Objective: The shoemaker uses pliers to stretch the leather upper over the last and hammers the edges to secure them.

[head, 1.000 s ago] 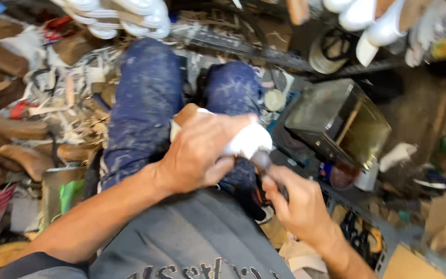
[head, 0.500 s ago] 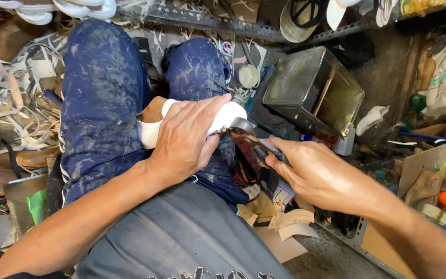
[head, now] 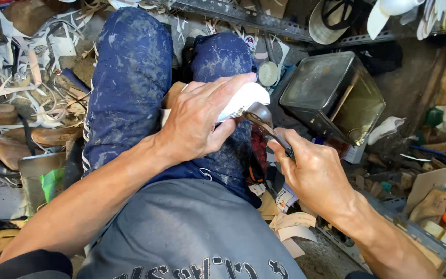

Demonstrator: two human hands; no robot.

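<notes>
Left hand (head: 200, 124) grips white shoe (head: 243, 99); right hand (head: 313, 173) presses pincers (head: 264, 121).

Evenly lit by soft daylight, sharp in the middle, wide-angle bending at edges, dim upper right.

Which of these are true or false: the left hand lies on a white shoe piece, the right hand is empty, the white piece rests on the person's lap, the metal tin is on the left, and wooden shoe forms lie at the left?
1. The left hand lies on a white shoe piece. True.
2. The right hand is empty. False: it grips a metal tool whose head meets the white piece.
3. The white piece rests on the person's lap. True, on blue trousers.
4. The metal tin is on the left. False: it stands at the right.
5. Wooden shoe forms lie at the left. True.
</notes>
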